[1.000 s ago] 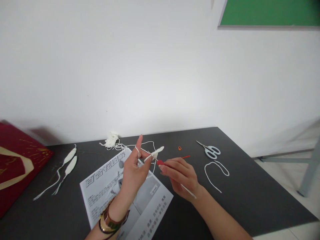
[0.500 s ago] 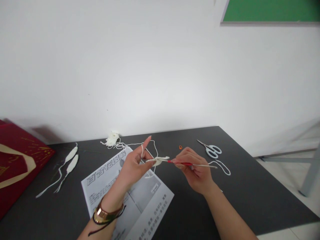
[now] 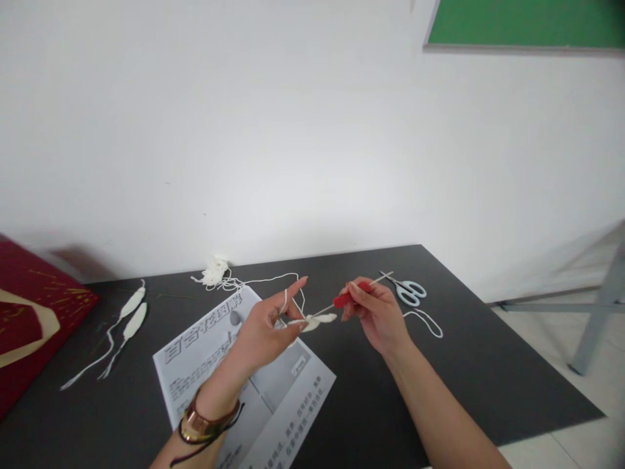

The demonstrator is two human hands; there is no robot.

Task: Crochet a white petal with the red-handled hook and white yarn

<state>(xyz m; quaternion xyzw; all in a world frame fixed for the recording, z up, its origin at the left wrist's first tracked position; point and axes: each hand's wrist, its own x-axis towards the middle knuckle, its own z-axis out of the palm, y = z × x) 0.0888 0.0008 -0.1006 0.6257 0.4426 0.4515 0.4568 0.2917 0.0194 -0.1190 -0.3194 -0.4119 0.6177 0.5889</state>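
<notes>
My left hand (image 3: 266, 329) pinches a small piece of white crochet work (image 3: 319, 320) between thumb and finger. White yarn (image 3: 286, 301) loops over its raised index finger and trails back to a loose heap. In my right hand (image 3: 375, 312) is a crochet hook (image 3: 346, 298) with a red grip, held with the fingers closed round it. Its metal tip reaches the crochet work beside my left fingertips; whether it sits inside a stitch I cannot make out. Under my left hand lies a printed sheet (image 3: 180, 378) with a picture and text.
Scissors (image 3: 409, 292) and a white yarn loop (image 3: 430, 320) lie on the dark table (image 3: 488, 378) at right. A yarn heap (image 3: 215, 270) rests by the wall. Two white crocheted petal shapes (image 3: 134, 319) with tails lie left, near a red bag (image 3: 39, 326).
My right hand has turned the hook from nearly level to a slant, its back end now pointing up towards the scissors. The crochet work now extends more to the right of my left fingertips.
</notes>
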